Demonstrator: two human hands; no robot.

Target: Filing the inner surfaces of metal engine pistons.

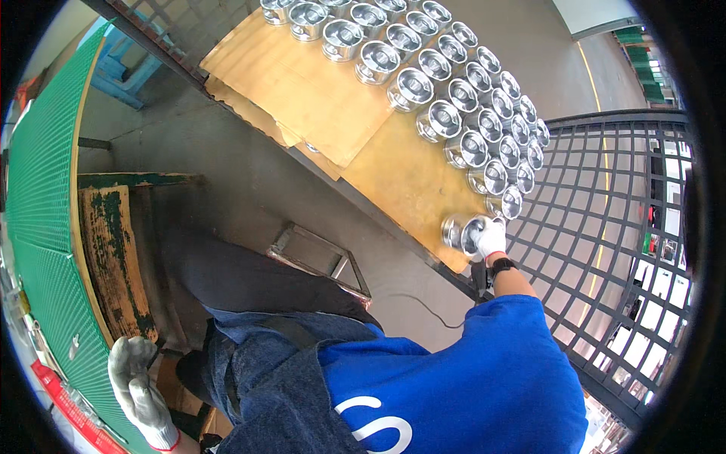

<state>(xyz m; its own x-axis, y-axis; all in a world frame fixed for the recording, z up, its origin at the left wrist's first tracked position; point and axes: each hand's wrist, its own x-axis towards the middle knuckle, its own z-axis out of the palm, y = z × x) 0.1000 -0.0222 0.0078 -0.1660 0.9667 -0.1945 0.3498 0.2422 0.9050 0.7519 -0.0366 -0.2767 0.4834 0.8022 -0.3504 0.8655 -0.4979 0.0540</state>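
Clearly, we are gripping one shiny metal cylinder (455, 232) in our right hand (492, 239), which is wearing a white glove. Our right fingers are clamping on the cylinder's end nearest the wrist, though the glove is partly hiding the exact hold. That cylinder is sitting at the near right corner of the counter (423, 174), close to its edge; we cannot tell whether its base is touching the surface.

Just beyond it, many similar cylinders (413, 89) are standing in close rows, curving away along the far side. A brown sheet (310, 83) is covering part of the counter, and its torn edge is reaching the near side. Beside the rows, a dark metal grid (620, 116) is rising on our right.

Meanwhile, our left hand (139, 390), also gloved, is holding nothing and is hovering by the edge of a green mat (49, 234), well apart from the cylinders. Its fingers are bending slightly and lying close together, without pressing on anything we are able to see.

Between the two surfaces, a worn wooden bench (113, 257) and a small metal frame (321, 238) are standing, while a blue stool (130, 68) is showing farther off. We are wearing a blue shirt (491, 371) and a black wristband (502, 265).
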